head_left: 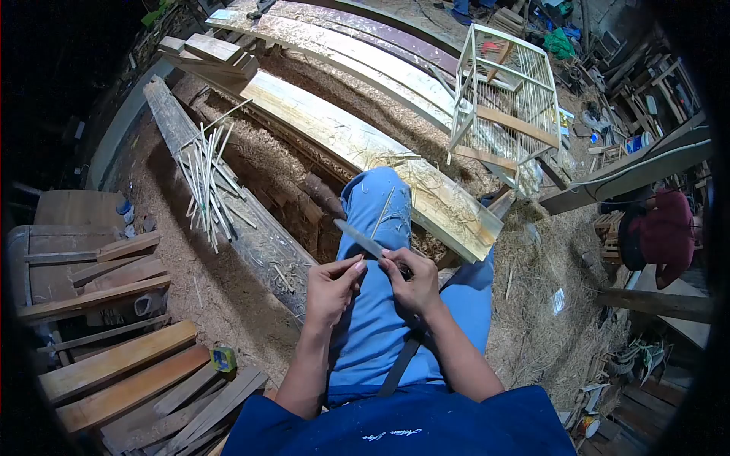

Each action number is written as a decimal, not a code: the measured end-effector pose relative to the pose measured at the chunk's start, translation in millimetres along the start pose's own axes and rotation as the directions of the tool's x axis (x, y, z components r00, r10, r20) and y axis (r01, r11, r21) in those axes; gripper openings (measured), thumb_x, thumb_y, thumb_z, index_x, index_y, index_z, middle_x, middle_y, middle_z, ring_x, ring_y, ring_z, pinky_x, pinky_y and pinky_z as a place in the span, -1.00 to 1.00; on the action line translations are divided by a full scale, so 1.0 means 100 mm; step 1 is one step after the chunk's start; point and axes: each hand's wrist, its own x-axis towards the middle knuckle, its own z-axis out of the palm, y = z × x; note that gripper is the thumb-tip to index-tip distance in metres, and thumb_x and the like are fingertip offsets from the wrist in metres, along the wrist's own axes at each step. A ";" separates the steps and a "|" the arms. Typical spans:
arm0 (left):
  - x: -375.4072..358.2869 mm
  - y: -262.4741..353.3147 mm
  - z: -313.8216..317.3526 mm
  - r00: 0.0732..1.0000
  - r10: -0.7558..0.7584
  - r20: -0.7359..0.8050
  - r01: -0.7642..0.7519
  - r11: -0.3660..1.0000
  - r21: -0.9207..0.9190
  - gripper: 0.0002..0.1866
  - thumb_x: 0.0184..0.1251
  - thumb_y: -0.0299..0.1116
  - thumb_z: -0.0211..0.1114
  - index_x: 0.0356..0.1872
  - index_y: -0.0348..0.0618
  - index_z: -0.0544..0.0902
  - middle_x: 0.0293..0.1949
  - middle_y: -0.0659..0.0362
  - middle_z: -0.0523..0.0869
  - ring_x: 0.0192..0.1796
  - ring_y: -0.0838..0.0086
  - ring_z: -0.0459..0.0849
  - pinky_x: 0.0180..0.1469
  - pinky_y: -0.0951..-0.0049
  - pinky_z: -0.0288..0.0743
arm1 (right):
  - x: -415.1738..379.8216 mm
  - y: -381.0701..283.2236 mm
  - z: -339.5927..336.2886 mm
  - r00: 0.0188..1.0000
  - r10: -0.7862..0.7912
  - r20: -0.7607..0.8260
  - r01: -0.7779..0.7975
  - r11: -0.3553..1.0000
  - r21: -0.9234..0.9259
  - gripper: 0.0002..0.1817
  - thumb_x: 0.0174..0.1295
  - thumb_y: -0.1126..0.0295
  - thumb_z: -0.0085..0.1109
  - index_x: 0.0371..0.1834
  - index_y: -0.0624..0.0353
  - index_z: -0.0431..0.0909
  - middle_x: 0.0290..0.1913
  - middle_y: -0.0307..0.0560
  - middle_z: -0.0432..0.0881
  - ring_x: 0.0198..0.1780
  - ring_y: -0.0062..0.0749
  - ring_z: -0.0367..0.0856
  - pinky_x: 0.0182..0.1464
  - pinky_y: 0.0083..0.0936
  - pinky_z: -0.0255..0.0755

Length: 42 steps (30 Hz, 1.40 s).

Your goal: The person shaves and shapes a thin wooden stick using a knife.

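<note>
My left hand point(331, 289) is closed, with thumb and forefinger pinched over my blue-trousered leg. A thin wooden stick point(386, 207) lines up with those fingertips, rising past the blade over the knee; its lower end is hidden. My right hand point(413, 281) is wrapped around a knife, whose grey blade point(357, 235) points up and to the left across the stick. The knife's handle is covered by my fingers. Left of my knee, a loose bundle of thin pale sticks point(209, 182) lies on a weathered plank point(258, 243).
A long pale beam point(327, 114) runs beside my leg, littered with shavings. Beyond it stands a slatted wooden cage point(506, 99). Boards point(125, 357) are stacked at lower left near a yellow-green tape measure point(223, 359). A person in a dark red top point(665, 232) is at right.
</note>
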 end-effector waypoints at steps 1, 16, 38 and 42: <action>-0.04 -0.01 -0.03 1.000 -0.009 0.005 0.009 1.000 -0.002 -0.77 0.38 -0.40 0.45 -0.06 -0.34 0.78 -0.57 0.28 0.65 -0.69 0.78 0.38 -0.69 0.69 0.10 | 0.00 0.01 0.00 1.000 0.000 0.001 0.000 1.000 0.000 -0.85 0.30 0.34 0.39 -0.20 0.17 0.68 -0.18 0.00 0.81 -0.16 -0.11 0.82 -0.17 -0.31 0.63; -0.11 0.09 0.02 1.000 -0.019 -0.013 0.020 1.000 0.024 -0.75 0.39 -0.38 0.45 -0.01 -0.31 0.78 -0.57 0.28 0.66 -0.71 0.76 0.39 -0.70 0.68 0.14 | 0.03 -0.09 -0.07 0.998 -0.014 0.055 0.010 0.998 0.070 -0.84 0.32 0.36 0.37 -0.16 0.21 0.68 -0.16 0.04 0.81 -0.15 -0.12 0.83 -0.13 -0.32 0.65; -0.62 -0.33 -0.42 0.999 -0.020 -0.045 0.025 0.994 0.103 -0.76 0.37 -0.48 0.43 0.00 -0.35 0.78 -0.59 0.26 0.64 -0.71 0.75 0.38 -0.70 0.67 0.14 | 0.06 0.05 0.02 0.993 -0.015 -0.118 0.004 0.996 -0.091 -0.84 0.30 0.33 0.38 -0.20 0.17 0.70 -0.21 0.02 0.80 -0.19 -0.10 0.81 -0.19 -0.30 0.63; -0.60 -0.26 -0.35 0.997 -0.029 -0.075 0.031 0.999 0.036 -0.75 0.39 -0.44 0.43 0.01 -0.35 0.77 -0.59 0.27 0.65 -0.71 0.76 0.39 -0.70 0.68 0.16 | 0.06 -0.01 0.04 0.997 -0.010 -0.075 0.008 0.999 -0.034 -0.86 0.31 0.35 0.37 -0.19 0.17 0.69 -0.19 0.02 0.81 -0.18 -0.10 0.82 -0.17 -0.32 0.64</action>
